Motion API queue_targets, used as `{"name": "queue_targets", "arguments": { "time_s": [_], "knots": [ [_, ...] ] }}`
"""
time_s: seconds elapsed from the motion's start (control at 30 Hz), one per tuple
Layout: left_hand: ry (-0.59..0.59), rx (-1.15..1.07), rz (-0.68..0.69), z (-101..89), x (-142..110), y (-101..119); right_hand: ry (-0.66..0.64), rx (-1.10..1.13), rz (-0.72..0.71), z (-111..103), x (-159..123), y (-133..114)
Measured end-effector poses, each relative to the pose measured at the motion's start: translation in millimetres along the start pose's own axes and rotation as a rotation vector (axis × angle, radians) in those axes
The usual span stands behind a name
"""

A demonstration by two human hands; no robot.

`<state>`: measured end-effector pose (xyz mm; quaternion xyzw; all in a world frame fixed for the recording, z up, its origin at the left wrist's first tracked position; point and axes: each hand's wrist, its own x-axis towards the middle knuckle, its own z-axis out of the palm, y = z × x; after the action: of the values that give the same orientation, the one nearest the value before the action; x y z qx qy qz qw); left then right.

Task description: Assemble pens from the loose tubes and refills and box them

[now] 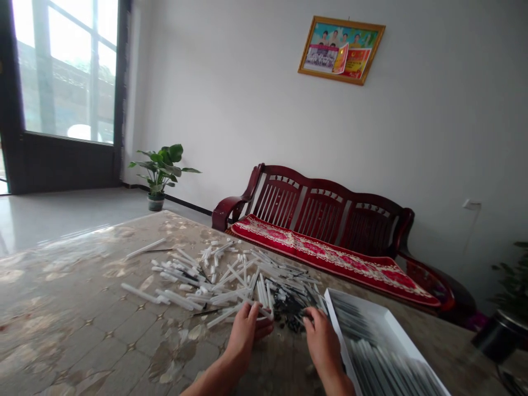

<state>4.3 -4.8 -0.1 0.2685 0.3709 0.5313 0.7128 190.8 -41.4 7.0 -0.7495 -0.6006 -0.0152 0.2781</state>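
Observation:
My left hand [248, 329] is closed around a white plastic tube [265, 313] that looks like a pen barrel, its end sticking out past the fingers. Just to the right, my right hand [322, 340] has thumb and forefinger pinched together over a heap of small black parts [291, 302]; whatever lies between those fingertips is too small and blurred to name. Loose white tubes [177, 297] spread in a pile beyond and left of my hands, with short white pieces [214, 256] and thin black rods among them.
A white open box [388, 324] holding many grey-dark sticks stands beside my right hand. The patterned tabletop [103, 341] stretches left. Behind it are a red wooden bench [325, 209] and a potted plant [155, 201]. A dark pot [501, 335] stands at the far right.

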Motion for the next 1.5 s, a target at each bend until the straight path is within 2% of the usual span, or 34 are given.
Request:
{"name": "queue_targets", "arguments": {
  "time_s": [0.13, 0.37, 0.47, 0.57, 0.67, 0.73, 0.83, 0.97, 1.2, 1.5],
  "knots": [
    [0.021, -0.042, -0.019, 1.8, -2, 2, -0.011, -0.226, 0.036, 4, -3, 14],
    [0.043, -0.103, 0.004, 4.3, 1, 1, -0.034, -0.293, -0.017, 12, -10, 14],
    [0.078, -0.133, -0.011, 3.5, 3, 4, 0.024, -0.247, -0.050, 17, -10, 20],
    [0.105, -0.158, -0.016, 3.8, 3, 7, 0.148, -0.161, -0.095, 22, -9, 28],
    [0.147, -0.185, -0.020, 5.4, 2, 9, 0.274, -0.025, -0.125, 23, -9, 33],
    [0.165, -0.210, -0.010, 6.1, 2, 11, 0.309, 0.088, -0.148, 23, -9, 34],
    [0.188, -0.254, 0.017, 5.1, 3, 15, 0.298, 0.246, -0.203, 24, -10, 33],
    [0.206, -0.310, 0.036, 1.7, 6, 21, 0.262, 0.337, -0.263, 25, -12, 29],
    [0.201, -0.305, 0.043, 0.7, 7, 22, 0.231, 0.348, -0.287, 26, -13, 22],
    [0.197, -0.294, 0.022, 2.8, 5, 24, 0.293, 0.334, -0.315, 24, -13, 21]
  ]
}}
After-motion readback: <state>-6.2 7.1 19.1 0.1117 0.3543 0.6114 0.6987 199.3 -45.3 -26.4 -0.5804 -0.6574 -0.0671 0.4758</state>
